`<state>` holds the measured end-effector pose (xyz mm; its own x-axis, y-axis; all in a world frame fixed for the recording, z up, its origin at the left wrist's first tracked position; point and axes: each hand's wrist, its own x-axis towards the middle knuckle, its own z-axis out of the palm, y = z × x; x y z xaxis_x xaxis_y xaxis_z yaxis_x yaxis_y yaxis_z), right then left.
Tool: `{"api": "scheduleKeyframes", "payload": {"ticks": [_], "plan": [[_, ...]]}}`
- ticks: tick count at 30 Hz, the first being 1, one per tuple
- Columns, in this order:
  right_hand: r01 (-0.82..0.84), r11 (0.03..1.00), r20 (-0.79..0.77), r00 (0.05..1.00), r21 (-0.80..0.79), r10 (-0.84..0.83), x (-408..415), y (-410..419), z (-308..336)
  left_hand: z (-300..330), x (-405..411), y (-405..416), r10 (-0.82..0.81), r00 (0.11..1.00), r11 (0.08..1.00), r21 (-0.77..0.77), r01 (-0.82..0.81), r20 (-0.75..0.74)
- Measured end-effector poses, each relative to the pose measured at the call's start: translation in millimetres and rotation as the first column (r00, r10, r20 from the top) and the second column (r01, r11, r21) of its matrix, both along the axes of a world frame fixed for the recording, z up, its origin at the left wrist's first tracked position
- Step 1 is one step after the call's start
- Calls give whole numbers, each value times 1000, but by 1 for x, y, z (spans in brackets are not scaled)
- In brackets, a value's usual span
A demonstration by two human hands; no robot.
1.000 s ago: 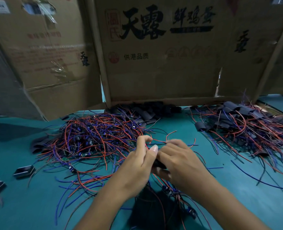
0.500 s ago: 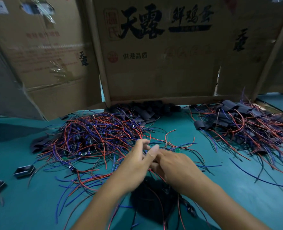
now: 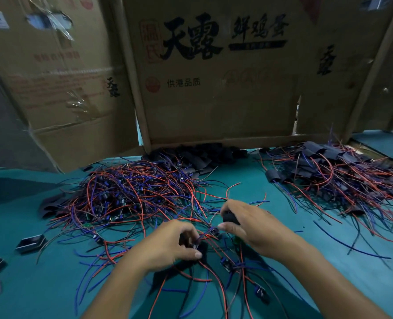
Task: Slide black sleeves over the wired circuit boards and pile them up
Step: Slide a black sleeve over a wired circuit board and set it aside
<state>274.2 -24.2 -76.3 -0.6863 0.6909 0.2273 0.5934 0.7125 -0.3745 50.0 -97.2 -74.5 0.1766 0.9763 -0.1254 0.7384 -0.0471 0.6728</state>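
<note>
We judge task roughly midway: sleeved pile [image 3: 336, 171] far right, unsleeved boards [image 3: 131, 196] heaped left. Right hand [image 3: 253, 223] grasps black sleeve [image 3: 230, 218]; left hand [image 3: 170, 246] pinches wires [image 3: 204, 236], probably board's, partly hidden.

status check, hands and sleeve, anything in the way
Left hand grips wires. Right hand holds black sleeve. Loose wire tangle crowds the work spot.

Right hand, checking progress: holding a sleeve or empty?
Holding: the right hand has its fingers curled round a black sleeve.
</note>
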Motion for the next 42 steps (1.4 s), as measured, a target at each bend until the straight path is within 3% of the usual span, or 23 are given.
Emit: {"api": "scheduleKeyframes", "payload": {"ticks": [4,8,11,14,17,24,27,31,42], "plan": [[-21,976,183,983,215,-19,1,3,-1,3,2,-1,133,982,988,63,-143,131],[-26,956,229,972,291,-44,-1,4,-3,7,8,-1,143,965,957,218,-191,219],[-42,959,162,987,281,-4,-5,-1,-1,7,15,1,118,937,935,282,-216,327],[-16,971,30,1000,239,9,-8,-7,0,5,20,1,78,837,958,193,-214,541],[-4,982,-62,998,189,16,-11,-11,1,3,20,2,56,770,967,157,-200,635],[-57,993,-134,989,100,70,-14,-12,-1,2,24,3,16,761,951,224,-211,648],[-54,997,-169,984,57,63,-14,-13,-3,0,24,4,19,729,962,187,-200,684],[-62,997,-178,982,45,69,-16,-11,-3,1,20,5,8,751,965,191,-179,660],[-158,987,-195,968,25,159,-14,-9,3,2,30,3,162,640,953,48,-298,751]]}}
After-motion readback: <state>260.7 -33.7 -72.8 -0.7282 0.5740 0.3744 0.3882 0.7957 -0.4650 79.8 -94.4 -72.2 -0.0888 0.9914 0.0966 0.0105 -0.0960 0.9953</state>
